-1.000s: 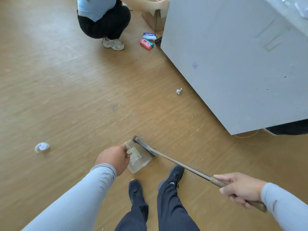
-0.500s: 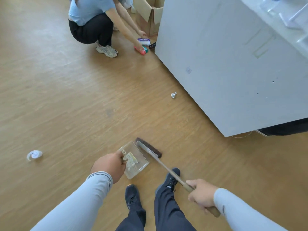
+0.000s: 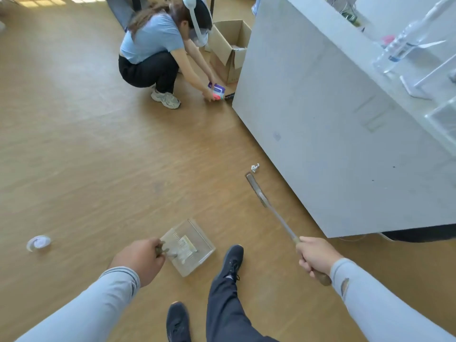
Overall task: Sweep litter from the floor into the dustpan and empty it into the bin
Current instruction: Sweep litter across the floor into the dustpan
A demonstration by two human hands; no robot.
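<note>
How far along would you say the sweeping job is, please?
Early. The clear plastic dustpan, held by the left hand, looks empty. In hand: the right hand reaches the long-handled brush toward the crumpled white scrap. Left: the round white litter and emptying; no bin visible.

Dustpans: one [image 3: 190, 246]
Brooms: one [image 3: 271, 208]
Litter pieces on floor: two, a paper scrap [image 3: 255, 167] and a round lid [image 3: 38, 243]
Boxes: one [image 3: 228, 54]
Bottles: one [image 3: 397, 46]
Other people: one [image 3: 158, 48]
</note>
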